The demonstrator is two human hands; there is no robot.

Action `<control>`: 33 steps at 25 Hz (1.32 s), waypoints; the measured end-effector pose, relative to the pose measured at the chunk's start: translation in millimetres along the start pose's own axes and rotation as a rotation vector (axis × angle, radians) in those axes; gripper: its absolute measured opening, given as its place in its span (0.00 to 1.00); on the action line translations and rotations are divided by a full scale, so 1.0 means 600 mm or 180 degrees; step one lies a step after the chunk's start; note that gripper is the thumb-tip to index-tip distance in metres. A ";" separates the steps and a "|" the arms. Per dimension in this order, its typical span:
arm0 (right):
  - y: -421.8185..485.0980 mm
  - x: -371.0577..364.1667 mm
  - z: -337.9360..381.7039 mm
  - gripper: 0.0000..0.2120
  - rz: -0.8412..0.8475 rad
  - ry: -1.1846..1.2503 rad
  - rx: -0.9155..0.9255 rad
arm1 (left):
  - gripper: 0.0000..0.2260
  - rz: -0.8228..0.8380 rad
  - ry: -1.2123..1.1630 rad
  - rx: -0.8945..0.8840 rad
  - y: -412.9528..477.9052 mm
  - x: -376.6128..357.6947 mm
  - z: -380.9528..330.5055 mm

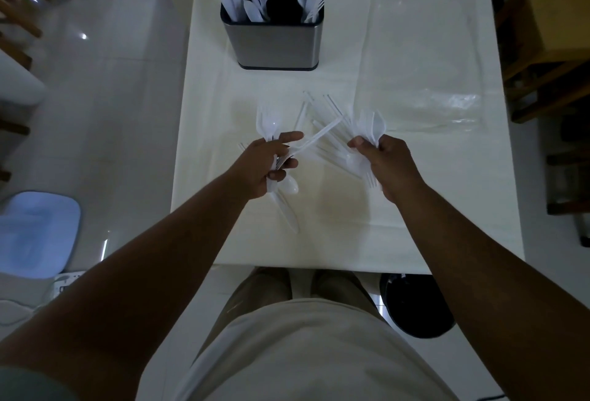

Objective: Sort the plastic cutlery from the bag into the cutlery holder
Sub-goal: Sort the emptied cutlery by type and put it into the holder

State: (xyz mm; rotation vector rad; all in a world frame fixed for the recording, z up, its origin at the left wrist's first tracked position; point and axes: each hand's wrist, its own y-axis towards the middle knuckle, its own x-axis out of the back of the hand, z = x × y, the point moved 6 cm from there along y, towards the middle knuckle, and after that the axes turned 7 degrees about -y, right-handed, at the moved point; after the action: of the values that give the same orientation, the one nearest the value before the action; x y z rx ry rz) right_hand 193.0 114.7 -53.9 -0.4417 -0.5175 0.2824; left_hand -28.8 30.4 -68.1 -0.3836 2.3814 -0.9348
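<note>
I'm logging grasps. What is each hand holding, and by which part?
The left hand grips a mixed bundle of cutlery around its middle; the right hand grips a second bundle mid-length too.

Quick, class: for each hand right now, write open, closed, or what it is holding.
Left hand: closed, holding a bunch of white plastic cutlery, forefinger sticking out.
Right hand: closed, holding a second bunch of cutlery.

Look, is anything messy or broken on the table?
Nothing looks broken. The cutlery holder stands upright. Only the loose cutlery pile lies criss-cross on the table; the left hand and right hand each hold some of it.
</note>
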 end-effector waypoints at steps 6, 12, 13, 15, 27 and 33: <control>0.001 0.010 0.031 0.09 0.0138 -0.0035 0.0186 | 0.08 -0.0108 0.0382 0.0112 0.006 0.000 0.008; 0.000 -0.008 0.060 0.11 0.0694 0.0441 0.0211 | 0.02 -0.0295 0.0328 -0.0186 0.011 0.011 -0.009; 0.000 -0.011 0.063 0.13 0.0836 0.0686 0.0200 | 0.02 -0.0300 0.0326 -0.0194 0.012 0.010 -0.012; -0.001 -0.020 0.070 0.15 0.1223 0.1251 0.0175 | 0.04 -0.0256 0.0341 -0.0211 0.012 0.009 -0.018; 0.011 -0.036 0.119 0.25 0.0286 -0.2185 0.1566 | 0.18 -0.0291 0.0936 -0.0048 0.020 0.016 -0.039; 0.003 -0.065 0.109 0.17 0.0474 -0.2473 0.1558 | 0.10 0.0060 0.0287 -0.0068 0.019 0.000 -0.042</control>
State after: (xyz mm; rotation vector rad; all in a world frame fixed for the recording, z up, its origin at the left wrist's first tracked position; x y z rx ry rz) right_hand 125.1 123.9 -19.9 0.1314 -1.1398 0.7152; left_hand -44.2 52.4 -60.7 -0.3330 2.4740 -0.9370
